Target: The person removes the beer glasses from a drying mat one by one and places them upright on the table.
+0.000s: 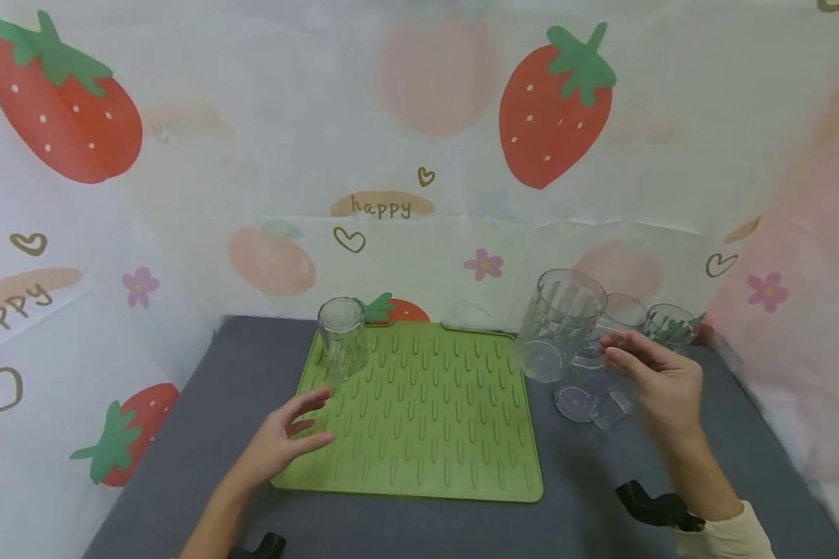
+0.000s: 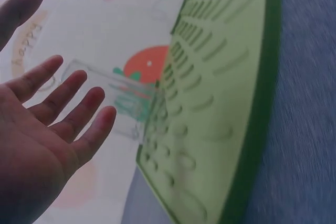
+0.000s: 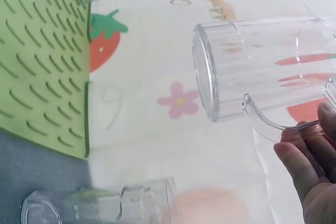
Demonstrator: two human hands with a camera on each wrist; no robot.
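Note:
My right hand point(image 1: 660, 380) grips a clear mug point(image 1: 559, 326) by its handle, raised and tilted beside the green mat's right edge. In the right wrist view, the fingers and thumb close round the handle of that mug point(image 3: 262, 66). On the far left corner of the green mat point(image 1: 419, 419) stands another clear mug point(image 1: 342, 334). My left hand point(image 1: 280, 442) hovers over the mat's left edge, nearer me than that mug, fingers spread and holding nothing. The left wrist view shows the empty palm and extended fingers of the left hand point(image 2: 52, 124).
Behind and below the raised mug, more clear drinkware stands on the right of the grey table point(image 1: 559, 473), including a mug point(image 1: 576, 402) and a glass point(image 1: 671, 322) farther back. A strawberry-print cloth point(image 1: 405, 140) hangs behind the table and along its sides.

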